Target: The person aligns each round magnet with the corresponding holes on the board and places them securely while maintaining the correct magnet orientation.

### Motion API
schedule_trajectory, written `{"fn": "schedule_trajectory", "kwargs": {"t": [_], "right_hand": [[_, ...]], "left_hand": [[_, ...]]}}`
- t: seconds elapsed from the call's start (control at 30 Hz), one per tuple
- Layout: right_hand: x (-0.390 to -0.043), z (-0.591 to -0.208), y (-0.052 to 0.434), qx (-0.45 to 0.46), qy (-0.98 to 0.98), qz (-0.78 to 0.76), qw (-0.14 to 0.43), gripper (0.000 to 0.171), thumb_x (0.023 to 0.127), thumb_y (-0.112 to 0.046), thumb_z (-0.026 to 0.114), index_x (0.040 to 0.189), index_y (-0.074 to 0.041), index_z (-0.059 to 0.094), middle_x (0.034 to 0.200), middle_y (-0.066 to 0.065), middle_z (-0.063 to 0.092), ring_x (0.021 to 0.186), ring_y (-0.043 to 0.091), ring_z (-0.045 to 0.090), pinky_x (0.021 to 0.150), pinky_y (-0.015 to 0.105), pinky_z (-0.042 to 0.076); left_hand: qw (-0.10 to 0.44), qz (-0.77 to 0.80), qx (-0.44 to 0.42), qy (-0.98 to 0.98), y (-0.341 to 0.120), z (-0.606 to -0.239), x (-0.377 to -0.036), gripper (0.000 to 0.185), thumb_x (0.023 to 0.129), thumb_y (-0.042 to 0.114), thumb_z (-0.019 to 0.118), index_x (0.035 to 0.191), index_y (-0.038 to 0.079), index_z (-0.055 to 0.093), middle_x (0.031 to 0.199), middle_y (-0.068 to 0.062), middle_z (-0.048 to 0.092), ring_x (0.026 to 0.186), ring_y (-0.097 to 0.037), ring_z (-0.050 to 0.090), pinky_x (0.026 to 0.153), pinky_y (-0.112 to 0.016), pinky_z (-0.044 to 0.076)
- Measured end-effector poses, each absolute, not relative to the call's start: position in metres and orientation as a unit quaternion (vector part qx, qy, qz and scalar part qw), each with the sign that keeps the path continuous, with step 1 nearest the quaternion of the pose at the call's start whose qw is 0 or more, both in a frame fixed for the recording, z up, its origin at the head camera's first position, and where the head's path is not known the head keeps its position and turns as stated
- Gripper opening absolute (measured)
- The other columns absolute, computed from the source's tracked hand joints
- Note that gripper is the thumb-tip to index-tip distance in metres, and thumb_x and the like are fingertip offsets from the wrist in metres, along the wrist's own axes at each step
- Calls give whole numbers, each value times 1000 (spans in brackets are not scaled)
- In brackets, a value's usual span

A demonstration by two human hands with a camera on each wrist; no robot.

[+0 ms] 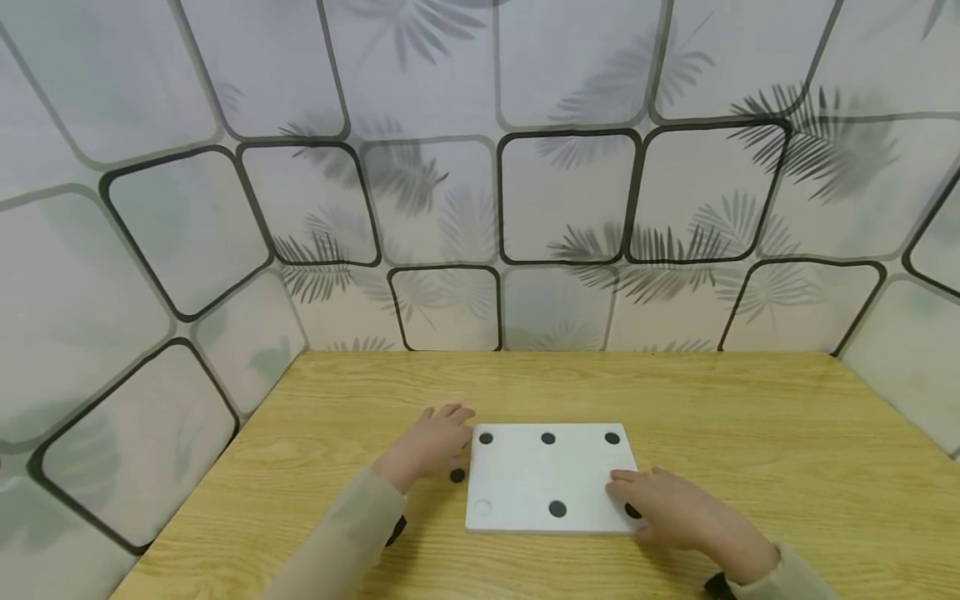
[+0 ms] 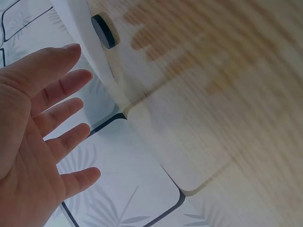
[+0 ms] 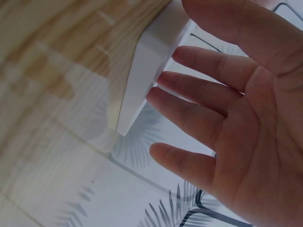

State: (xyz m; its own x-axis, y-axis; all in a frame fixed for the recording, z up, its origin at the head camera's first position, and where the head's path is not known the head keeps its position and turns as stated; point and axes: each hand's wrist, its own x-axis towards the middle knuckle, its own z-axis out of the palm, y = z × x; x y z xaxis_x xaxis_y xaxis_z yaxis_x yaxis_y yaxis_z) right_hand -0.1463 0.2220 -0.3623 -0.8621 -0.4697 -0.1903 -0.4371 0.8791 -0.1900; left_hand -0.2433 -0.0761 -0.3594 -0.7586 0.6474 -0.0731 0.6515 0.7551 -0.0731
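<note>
A white rectangular board lies on the table with several round black discs on it, among them a disc at its far middle. A bare round recess shows at its near left corner. One loose black disc sits on the table just left of the board. Beside that edge my left hand hovers with fingers spread, the loose disc past its thumb in the left wrist view. My right hand reaches over the board's right edge, fingertips at its upper face, partly covering a disc.
The wood-grain table stretches around the board. A patterned curtain with leaves and rounded squares rises along its back and sides. Dark wrist straps show at both sleeves.
</note>
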Motion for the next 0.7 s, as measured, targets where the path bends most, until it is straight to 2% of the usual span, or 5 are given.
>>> {"fn": "schedule_trajectory", "kwargs": {"t": [0.17, 0.4, 0.7], "right_hand": [[-147, -362, 222, -241, 961, -68, 114, 40, 67, -11, 74, 102, -7, 56, 119, 14, 52, 108, 28, 50, 91, 51, 31], [-147, -364, 223, -249, 960, -67, 107, 39, 67, -11, 73, 101, -7, 56, 119, 14, 52, 107, 30, 50, 90, 52, 32], [-147, -363, 223, -252, 959, -69, 107, 38, 67, -10, 73, 100, -7, 55, 119, 15, 52, 107, 30, 50, 90, 52, 32]], "left_hand": [[17, -59, 355, 933, -81, -360, -240, 16, 82, 17, 60, 67, 16, 55, 131, -7, 42, 123, -28, 33, 92, -53, 29], [12, -70, 375, 924, -84, -360, -236, 18, 80, 27, 64, 69, 15, 57, 127, -7, 45, 119, -27, 36, 89, -53, 33], [19, -73, 378, 923, -85, -361, -231, 26, 79, 30, 65, 63, 16, 51, 128, -7, 44, 119, -26, 37, 88, -52, 34]]}}
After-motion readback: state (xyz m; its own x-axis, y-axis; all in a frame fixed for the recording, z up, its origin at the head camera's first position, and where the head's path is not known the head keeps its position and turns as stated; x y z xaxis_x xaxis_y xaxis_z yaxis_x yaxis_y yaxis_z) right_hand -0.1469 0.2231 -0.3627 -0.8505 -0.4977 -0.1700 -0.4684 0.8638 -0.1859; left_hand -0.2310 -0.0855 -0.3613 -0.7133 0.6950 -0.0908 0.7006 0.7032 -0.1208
